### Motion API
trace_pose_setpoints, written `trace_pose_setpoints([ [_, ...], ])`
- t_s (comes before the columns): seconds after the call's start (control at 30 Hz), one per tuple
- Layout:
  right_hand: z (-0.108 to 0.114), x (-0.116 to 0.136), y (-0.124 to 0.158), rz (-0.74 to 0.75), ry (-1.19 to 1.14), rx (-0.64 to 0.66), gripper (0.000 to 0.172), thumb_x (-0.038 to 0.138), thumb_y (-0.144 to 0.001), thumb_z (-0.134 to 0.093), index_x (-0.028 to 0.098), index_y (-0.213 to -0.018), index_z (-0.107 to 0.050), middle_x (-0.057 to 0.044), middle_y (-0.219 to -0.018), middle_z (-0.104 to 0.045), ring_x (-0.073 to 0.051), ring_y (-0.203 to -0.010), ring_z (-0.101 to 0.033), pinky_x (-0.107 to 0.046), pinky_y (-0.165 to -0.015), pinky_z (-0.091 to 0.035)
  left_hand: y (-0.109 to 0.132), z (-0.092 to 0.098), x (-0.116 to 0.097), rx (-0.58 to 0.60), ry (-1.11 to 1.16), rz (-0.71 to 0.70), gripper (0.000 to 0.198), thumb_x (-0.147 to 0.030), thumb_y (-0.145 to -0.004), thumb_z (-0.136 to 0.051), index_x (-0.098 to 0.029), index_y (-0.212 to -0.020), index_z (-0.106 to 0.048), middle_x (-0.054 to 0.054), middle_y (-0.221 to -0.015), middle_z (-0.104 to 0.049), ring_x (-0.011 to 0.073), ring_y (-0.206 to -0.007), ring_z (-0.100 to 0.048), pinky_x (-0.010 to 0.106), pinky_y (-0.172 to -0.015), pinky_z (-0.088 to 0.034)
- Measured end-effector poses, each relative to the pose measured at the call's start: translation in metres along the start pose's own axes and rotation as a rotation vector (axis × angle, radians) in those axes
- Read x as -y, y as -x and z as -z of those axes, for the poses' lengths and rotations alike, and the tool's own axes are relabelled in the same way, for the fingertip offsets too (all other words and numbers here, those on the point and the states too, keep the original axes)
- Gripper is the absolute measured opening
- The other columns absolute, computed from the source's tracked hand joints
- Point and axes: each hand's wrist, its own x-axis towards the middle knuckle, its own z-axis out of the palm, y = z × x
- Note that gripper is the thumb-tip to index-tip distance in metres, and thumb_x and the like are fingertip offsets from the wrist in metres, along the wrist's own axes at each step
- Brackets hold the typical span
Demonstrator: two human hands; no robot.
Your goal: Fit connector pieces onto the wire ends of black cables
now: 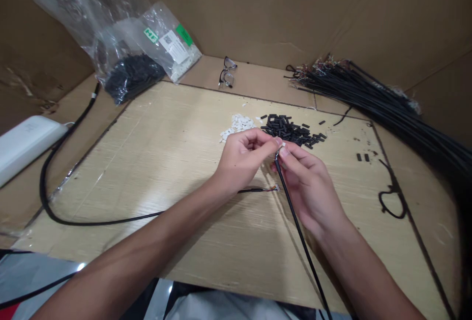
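My left hand [243, 160] and my right hand [308, 185] meet over the middle of the wooden board [165, 162]. Both pinch the tip of a thin black cable [295, 221] that runs down toward me. A small white connector sits at that tip, between my fingertips. Just beyond my hands lie a heap of small white connectors [238, 124] and a heap of short black sleeves [291, 130]. A second cable end with bare coloured wires [271, 189] rests on the board under my left hand.
A large bundle of black cables [387, 103] lies at the right. Plastic bags [147, 54] with black and white parts stand at the back left. A white device [25, 143] sits at the left edge. Eyeglasses [227, 72] lie at the back. Cardboard walls surround the board.
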Motion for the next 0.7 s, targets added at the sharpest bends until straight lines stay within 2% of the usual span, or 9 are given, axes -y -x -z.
trace_pose_setpoints([
  [0.13, 0.0024, 0.0001, 0.0004, -0.030, -0.003, 0.015, 0.025, 0.045, -0.085, -0.094, 0.029, -0.103, -0.086, -0.005, -0.113, -0.082, -0.022, -0.094, -0.072, -0.039, -0.088, -0.063, 0.0002, 0.0006, -0.0013, 0.004, -0.040, -0.023, 0.031, -0.038, -0.074, -0.100, -0.020, -0.071, -0.074, 0.002, -0.070, -0.074, 0.0145, -0.064, -0.065, 0.029, -0.063, -0.055],
  [0.27, 0.0038, -0.0001, 0.0007, -0.021, 0.006, 0.040, 0.022, 0.045, -0.089, -0.091, 0.030, -0.103, -0.085, -0.005, -0.113, -0.082, -0.023, -0.095, -0.073, -0.041, -0.090, -0.063, 0.0005, 0.0002, -0.0028, 0.005, -0.058, -0.041, 0.033, -0.038, -0.072, -0.101, -0.020, -0.070, -0.073, 0.001, -0.068, -0.071, 0.0143, -0.062, -0.064, 0.029, -0.061, -0.055],
  [0.47, 0.0005, -0.0009, 0.0011, -0.032, -0.029, 0.007, 0.021, 0.045, -0.090, -0.091, 0.028, -0.102, -0.085, -0.005, -0.110, -0.080, -0.021, -0.090, -0.068, -0.037, -0.085, -0.061, 0.0021, -0.0011, 0.0012, 0.002, -0.047, -0.042, 0.030, -0.037, -0.079, -0.095, -0.019, -0.073, -0.073, 0.001, -0.066, -0.070, 0.0140, -0.057, -0.064, 0.028, -0.056, -0.053],
  [0.7, -0.0034, -0.0041, 0.0000, 0.147, 0.012, -0.044, 0.015, 0.038, -0.091, -0.088, 0.025, -0.086, -0.081, -0.005, -0.105, -0.067, -0.019, -0.086, -0.059, -0.034, -0.075, -0.055, 0.0010, -0.0022, 0.0050, -0.032, -0.086, -0.073, 0.019, -0.032, -0.083, -0.088, -0.021, -0.075, -0.076, 0.001, -0.066, -0.070, 0.0140, -0.061, -0.062, 0.028, -0.059, -0.052],
])
